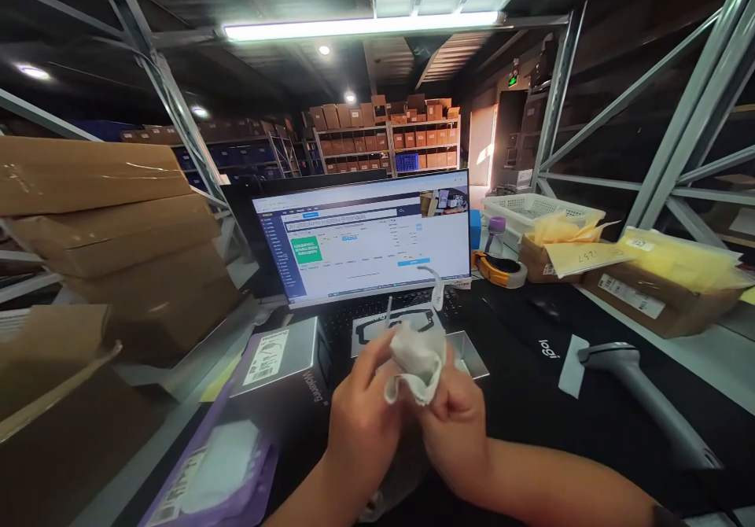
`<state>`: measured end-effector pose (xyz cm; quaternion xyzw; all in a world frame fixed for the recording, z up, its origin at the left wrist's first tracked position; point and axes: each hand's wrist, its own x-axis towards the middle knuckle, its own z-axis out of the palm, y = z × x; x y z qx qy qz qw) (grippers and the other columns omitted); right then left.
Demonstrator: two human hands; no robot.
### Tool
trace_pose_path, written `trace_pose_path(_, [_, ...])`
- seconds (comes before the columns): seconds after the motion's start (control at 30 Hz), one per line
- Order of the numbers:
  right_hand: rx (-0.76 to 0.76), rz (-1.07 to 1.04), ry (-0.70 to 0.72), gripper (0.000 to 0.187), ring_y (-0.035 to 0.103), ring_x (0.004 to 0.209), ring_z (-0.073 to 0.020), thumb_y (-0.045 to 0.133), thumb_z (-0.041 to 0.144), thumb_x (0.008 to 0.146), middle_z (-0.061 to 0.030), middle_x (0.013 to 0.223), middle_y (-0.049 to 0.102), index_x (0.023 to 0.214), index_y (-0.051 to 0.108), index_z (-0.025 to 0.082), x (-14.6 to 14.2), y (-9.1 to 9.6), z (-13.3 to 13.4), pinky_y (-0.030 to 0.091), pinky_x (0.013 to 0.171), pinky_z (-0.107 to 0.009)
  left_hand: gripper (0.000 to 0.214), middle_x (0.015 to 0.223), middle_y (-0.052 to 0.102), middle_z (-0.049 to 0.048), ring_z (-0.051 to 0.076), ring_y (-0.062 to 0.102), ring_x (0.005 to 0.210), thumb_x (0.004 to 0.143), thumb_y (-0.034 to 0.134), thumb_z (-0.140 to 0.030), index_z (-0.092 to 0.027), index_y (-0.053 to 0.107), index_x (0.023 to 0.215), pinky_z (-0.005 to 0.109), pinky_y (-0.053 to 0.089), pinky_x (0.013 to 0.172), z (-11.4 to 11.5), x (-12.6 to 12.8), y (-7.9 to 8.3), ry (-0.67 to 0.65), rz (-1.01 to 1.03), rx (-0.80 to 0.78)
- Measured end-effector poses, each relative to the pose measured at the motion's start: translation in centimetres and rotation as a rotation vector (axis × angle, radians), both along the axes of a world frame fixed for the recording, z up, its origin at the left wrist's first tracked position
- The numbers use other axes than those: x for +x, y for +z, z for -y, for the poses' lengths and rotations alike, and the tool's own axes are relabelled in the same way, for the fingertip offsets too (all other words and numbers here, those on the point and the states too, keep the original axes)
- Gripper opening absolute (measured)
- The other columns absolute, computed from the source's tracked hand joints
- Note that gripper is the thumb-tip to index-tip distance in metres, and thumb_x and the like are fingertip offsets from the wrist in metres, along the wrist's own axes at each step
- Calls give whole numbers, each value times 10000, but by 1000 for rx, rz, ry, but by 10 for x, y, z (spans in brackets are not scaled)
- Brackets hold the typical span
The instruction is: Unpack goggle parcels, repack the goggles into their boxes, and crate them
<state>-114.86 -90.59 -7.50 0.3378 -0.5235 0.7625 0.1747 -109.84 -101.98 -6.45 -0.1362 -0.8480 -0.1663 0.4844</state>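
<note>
My left hand [362, 421] and my right hand [457, 429] are close together at the middle, both closed on a crumpled white cloth [418, 358]. Its folded edge hangs loosely between the fingers. Just beyond them lies a printed card or box lid [366, 337] with a dark outline picture. A thin curved white piece [437, 295] sticks up behind the cloth; whether the hands touch it I cannot tell. Partly hidden by my right hand is a small open silver box [472, 358]. To the left stands a closed grey box [280, 358] with a white label.
A lit monitor [354, 248] stands behind the hands. At right are a barcode scanner [625, 362], a tape roll [501, 270] and a carton of yellow envelopes [654, 303]. A purple packet [253, 472] lies front left, beside stacked cartons [135, 236].
</note>
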Motion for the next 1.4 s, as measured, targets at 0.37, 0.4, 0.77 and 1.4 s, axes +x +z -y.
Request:
trace_pose_path(0.37, [-222,728,535,689,403,591,-73,918,300,609,60,605,448,618,239,186,-39,55,-43,366,586,-189,216,1342,622,114,224,674,1123,876,558,-60,-207,633,1015,317,587,900,2,-6,4,-63,113,-169])
trace_pose_path(0.4, [-187,721,550,687,405,591,-74,923,315,601,60,604,449,616,248,186,-44,56,-45,362,582,-188,197,1350,619,108,228,673,1123,874,561,-62,-207,630,988,327,588,899,4,-5,5,-51,135,-174])
trace_pose_path(0.77, [268,-92,-429,565,299,538,-101,785,225,792,58,575,293,608,250,219,-85,73,-149,253,516,-248,262,1355,597,52,198,576,1258,825,573,7,-213,644,950,554,312,1231,34,19,38,-133,241,-195])
trace_pose_path(1.4, [1064,-366,351,273,249,545,-77,492,-26,683,86,552,314,626,331,186,-35,44,-71,191,527,-235,197,1000,724,84,211,692,954,939,541,-76,-145,648,788,423,584,963,9,11,31,-55,101,-718])
